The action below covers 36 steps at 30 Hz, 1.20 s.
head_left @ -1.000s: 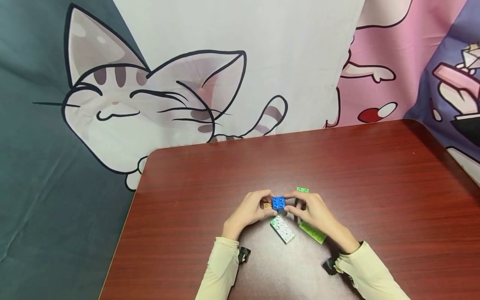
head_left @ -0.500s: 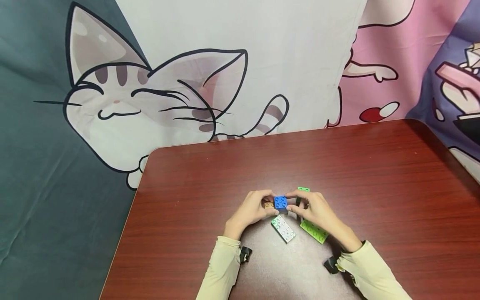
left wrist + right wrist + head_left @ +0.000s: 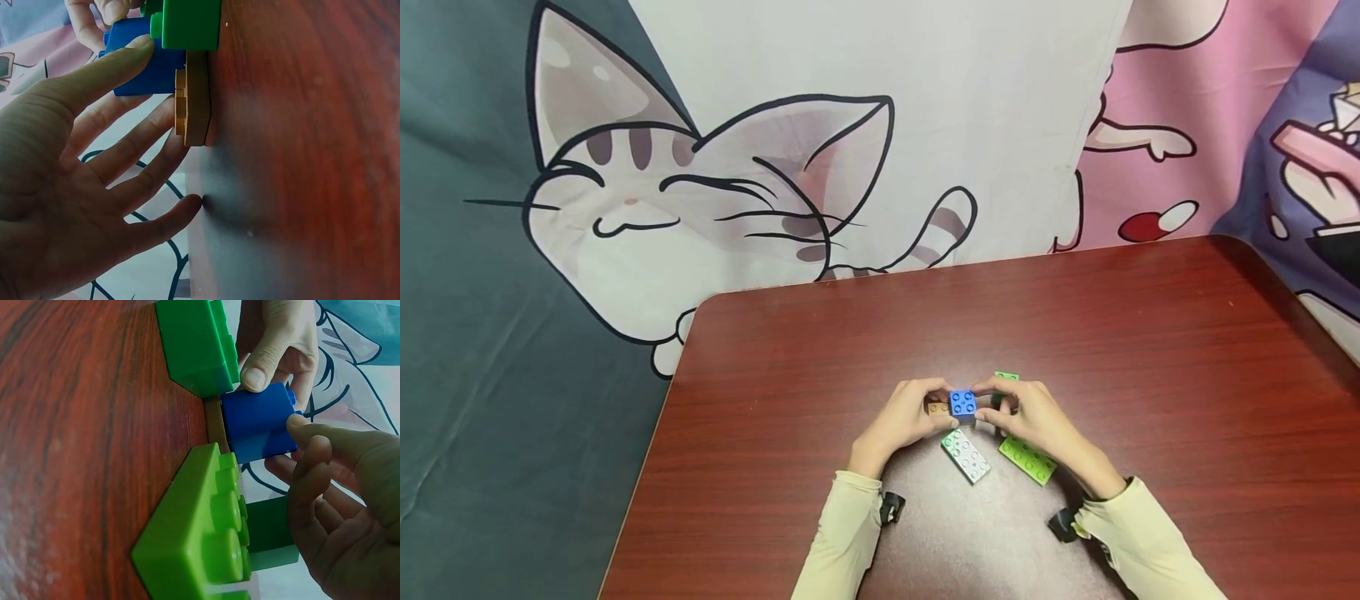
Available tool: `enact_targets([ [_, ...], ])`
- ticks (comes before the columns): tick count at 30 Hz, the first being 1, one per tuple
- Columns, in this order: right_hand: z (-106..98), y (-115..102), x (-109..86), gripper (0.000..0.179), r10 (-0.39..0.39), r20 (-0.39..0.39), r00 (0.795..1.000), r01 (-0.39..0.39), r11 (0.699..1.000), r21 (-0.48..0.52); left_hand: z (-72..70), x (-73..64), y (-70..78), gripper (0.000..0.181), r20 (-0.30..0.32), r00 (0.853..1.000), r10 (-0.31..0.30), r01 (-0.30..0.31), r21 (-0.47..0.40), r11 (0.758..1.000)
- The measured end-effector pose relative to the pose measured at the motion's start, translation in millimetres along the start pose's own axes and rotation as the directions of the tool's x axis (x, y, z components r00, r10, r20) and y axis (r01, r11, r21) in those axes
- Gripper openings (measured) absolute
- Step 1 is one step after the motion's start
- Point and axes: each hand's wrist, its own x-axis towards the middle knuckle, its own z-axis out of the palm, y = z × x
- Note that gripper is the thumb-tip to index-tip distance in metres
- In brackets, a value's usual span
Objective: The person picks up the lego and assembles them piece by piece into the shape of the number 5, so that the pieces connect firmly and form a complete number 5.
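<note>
A blue toy building brick (image 3: pixel 962 402) with studs on top sits on a thin tan brick (image 3: pixel 937 409) on the table. My left hand (image 3: pixel 904 415) pinches the blue brick from the left; in the left wrist view its thumb (image 3: pixel 125 59) lies along the near face and the other fingers spread past the tan brick (image 3: pixel 199 112). From the right, my right hand (image 3: pixel 1033 417) holds the same blue brick (image 3: pixel 259 422) between thumb and index finger, its other fingers curled in. Most of the tan brick is hidden beneath the blue one.
A green brick (image 3: pixel 966 456), whitened by glare, lies just in front of the hands. To its right is a lime green brick (image 3: pixel 1027 460). Another green brick (image 3: pixel 1006 377) stands behind my right hand, partly covered. A printed cat curtain (image 3: pixel 760 192) hangs beyond the table's back edge.
The blue brick has shifted slightly right along with both hands, and the view has moved a little. Both hands keep their hold on it.
</note>
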Motion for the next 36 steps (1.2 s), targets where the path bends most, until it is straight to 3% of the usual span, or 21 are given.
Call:
enact_targets([
  [17,-0.4,3.4,0.7,0.026,0.002,0.003,1.0,-0.002,1.0,0.0,1.1,0.3,2.9,0.03,-0.002,1.0,-0.014,0.014,0.006,1.0],
  [36,-0.4,-5.9,-1.7,0.03,-0.028,-0.009,1.0,0.027,0.995,-0.092,2.6,-1.3,2.3,0.033,-0.001,0.999,-0.052,0.052,0.018,0.998],
])
